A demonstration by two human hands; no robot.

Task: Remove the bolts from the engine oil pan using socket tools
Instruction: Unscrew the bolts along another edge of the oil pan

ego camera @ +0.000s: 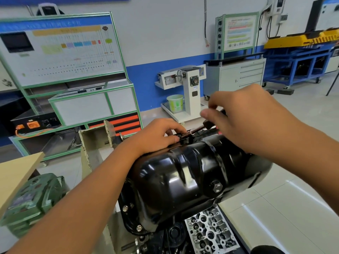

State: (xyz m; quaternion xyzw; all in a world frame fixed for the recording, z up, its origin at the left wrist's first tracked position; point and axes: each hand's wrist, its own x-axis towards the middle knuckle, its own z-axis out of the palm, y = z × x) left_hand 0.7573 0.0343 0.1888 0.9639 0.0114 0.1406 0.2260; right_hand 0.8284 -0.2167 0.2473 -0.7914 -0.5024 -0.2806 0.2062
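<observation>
Both hands up at the far edge of the oil pan (pixel 183 173), working the bolts there.

Left hand (pixel 156 136) rests on the pan's top, fingers curled in and pinching something small and dark at the far rim; can't tell if it's a bolt or a socket. Right hand (pixel 247 116) hovers over the far right side, thumb and fingers curled loosely, a dark tool handle (pixel 211 123) just under them; can't tell whether it's gripped. Near flange still has bolts (pixel 125 208) in it. Open tiled floor (pixel 293 208) to the right, a tan board (pixel 16 173) close on the left.

socket tool (pixel 212 123) mostly hidden behind right hand (pixel 244 118)
</observation>
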